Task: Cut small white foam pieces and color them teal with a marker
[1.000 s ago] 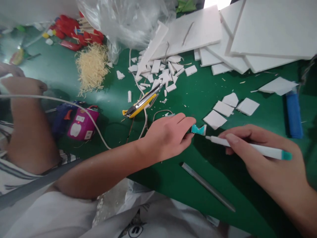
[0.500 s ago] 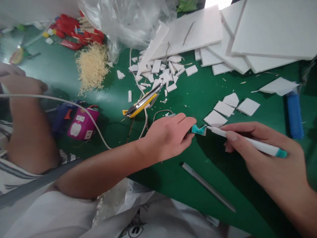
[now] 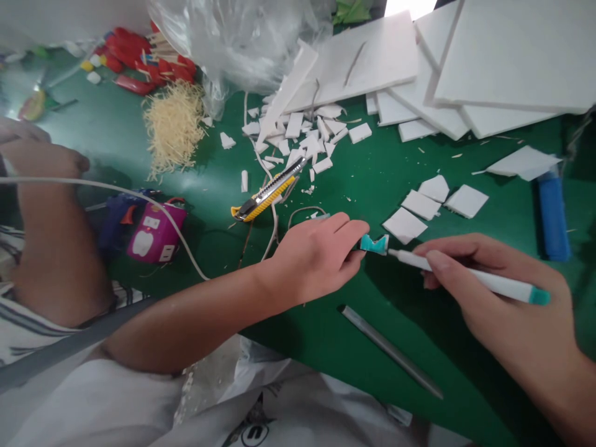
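One green table (image 3: 382, 167) lies under everything. On its far right side sits a pile of at least four large white boards (image 3: 516, 56), overlapping, and left of them one clear plastic bag (image 3: 246, 43). At the left edge, one bare forearm (image 3: 51, 230) of another person reaches over the table.

Two hands are at work. The right hand (image 3: 503, 292) pinches one white marker (image 3: 507, 284) narrowly between thumb and fingers, its teal end pointing away to the right. The left hand (image 3: 319, 251) has a narrow grip too, fingertips closed on one end of a teal-colored piece (image 3: 374, 244).

Next in size come one heap of pale yellow shreds (image 3: 173, 127), one grey rod (image 3: 391, 351) lying aslant nearer the wearer, one yellow utility knife (image 3: 267, 195) with its blade out, one blue cylinder (image 3: 553, 217) at the right and one magenta box (image 3: 149, 239) at the left, crossed by one white cable (image 3: 189, 251).

Beyond the two hands lie four small white pieces (image 3: 405, 225) in a cluster. The teal-colored piece, smaller still, is held just above the table between the hands. The marker's one tip is right beside its free end; whether they touch, I cannot tell.
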A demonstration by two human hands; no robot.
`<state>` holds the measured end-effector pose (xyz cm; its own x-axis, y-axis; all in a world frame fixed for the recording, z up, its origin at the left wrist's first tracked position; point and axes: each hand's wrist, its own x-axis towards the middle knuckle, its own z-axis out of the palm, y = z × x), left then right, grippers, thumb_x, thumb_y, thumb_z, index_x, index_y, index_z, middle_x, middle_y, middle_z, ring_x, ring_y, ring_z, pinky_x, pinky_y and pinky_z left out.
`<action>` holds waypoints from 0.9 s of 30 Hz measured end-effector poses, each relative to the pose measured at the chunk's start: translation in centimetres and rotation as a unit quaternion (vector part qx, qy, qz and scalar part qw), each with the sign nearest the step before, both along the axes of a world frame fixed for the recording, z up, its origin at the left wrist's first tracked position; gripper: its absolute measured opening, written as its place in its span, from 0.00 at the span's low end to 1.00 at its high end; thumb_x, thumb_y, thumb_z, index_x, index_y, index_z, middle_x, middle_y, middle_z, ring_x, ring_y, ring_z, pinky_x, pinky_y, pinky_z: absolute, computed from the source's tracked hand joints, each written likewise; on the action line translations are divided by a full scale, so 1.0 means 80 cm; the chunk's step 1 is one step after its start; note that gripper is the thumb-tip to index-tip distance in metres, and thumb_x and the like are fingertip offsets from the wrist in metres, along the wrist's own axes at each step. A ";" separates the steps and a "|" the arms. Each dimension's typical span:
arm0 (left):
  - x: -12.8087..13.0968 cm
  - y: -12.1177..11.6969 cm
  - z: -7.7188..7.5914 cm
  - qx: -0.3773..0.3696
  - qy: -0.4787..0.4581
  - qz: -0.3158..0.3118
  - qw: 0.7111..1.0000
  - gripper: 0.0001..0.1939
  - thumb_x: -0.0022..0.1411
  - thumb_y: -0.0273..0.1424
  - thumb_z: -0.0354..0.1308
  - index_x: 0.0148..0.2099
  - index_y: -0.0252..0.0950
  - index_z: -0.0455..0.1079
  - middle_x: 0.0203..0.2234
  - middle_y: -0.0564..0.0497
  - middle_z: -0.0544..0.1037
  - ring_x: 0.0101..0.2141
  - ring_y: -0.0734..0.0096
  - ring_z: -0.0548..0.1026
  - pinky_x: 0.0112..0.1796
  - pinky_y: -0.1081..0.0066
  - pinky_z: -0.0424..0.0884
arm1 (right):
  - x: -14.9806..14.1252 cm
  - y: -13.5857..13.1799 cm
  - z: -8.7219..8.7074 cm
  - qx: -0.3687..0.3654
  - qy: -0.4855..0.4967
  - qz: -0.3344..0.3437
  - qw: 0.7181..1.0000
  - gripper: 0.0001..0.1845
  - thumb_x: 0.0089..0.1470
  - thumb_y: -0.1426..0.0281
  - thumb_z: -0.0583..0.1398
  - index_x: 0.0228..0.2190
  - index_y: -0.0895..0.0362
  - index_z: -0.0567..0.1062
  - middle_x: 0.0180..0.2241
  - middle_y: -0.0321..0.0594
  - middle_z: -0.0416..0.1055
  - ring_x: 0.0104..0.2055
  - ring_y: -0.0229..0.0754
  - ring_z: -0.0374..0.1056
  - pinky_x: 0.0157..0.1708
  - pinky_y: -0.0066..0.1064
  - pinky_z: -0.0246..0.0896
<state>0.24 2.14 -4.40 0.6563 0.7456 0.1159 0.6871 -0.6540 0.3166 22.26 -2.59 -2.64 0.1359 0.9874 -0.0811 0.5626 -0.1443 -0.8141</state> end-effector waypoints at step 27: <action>0.001 0.001 -0.001 -0.002 -0.005 0.001 1.000 0.11 0.67 0.31 0.52 0.49 0.36 0.71 0.32 0.53 0.76 0.29 0.72 0.73 0.29 0.72 0.63 | -0.002 -0.004 -0.001 -0.002 -0.004 -0.001 1.000 0.10 0.54 0.61 0.63 0.23 0.49 0.78 0.21 0.33 0.73 0.23 0.36 0.67 0.20 0.29 0.60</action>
